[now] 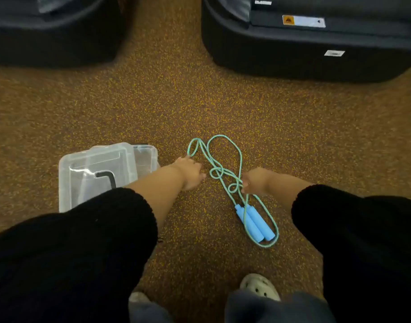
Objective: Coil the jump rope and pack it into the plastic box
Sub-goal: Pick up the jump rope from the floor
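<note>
A teal jump rope point(240, 157) with two blue foam handles point(255, 221) lies in loose tangled loops on the speckled floor. My right hand point(255, 181) pinches the rope strands just above the handles. My left hand point(190, 172) reaches out flat over the floor, its fingertips at the left loop of the rope; whether it grips the cord is hidden. A clear plastic box point(102, 169) with its lid on top sits on the floor to the left, partly behind my left sleeve. A black L-shaped part shows through the lid.
Two large black machine bases stand at the back, one at upper left point(53, 38) and one at upper right point(311, 43), with a floor gap between them. My shoes point(260, 286) are at the bottom edge.
</note>
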